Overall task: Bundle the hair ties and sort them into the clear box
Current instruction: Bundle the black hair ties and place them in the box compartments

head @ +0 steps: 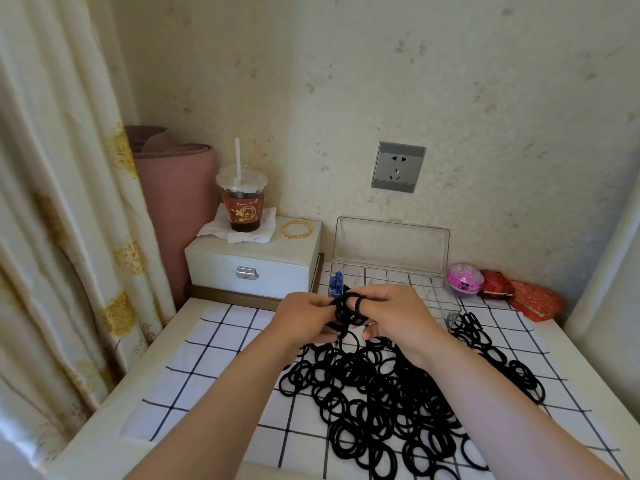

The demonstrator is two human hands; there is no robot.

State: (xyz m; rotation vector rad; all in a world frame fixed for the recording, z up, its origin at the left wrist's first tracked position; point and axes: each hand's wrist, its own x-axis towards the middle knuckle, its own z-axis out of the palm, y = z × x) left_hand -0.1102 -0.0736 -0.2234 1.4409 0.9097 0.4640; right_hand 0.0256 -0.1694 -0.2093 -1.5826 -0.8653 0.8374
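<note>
Pale flowered wallpaper (450,81) at the back with one grey socket (398,167) in it, one patterned curtain (52,202) hanging on the left. Below sits the worktop (104,427), covered by one white cloth (207,358) with a black grid.

Both hands are up over the cloth. The left hand (304,317) and right hand (394,317) meet on a single bundle (348,308) of black ties, each grip closed around it, and one right finger pokes through the loops. Under the wrists lies the big heap of loose hair ties (381,393) — far too many to count — spilling along the right side of the cloth.

Just beyond the hands stands the one clear box (391,258), lid raised against the wall, with one blue item (335,284) in its left-end compartment. I can't tell what it is.

Left of that is one white jewellery box (252,268), and on its top one iced drink (242,202) with one straw, set on a napkin (214,230). Gold bangles (297,229) lie beside it — two, by the look of it. Right of the clear box there's one pink round case (464,277) and two red boxes (535,299). One rolled pink mat (173,188) stands in the corner.
</note>
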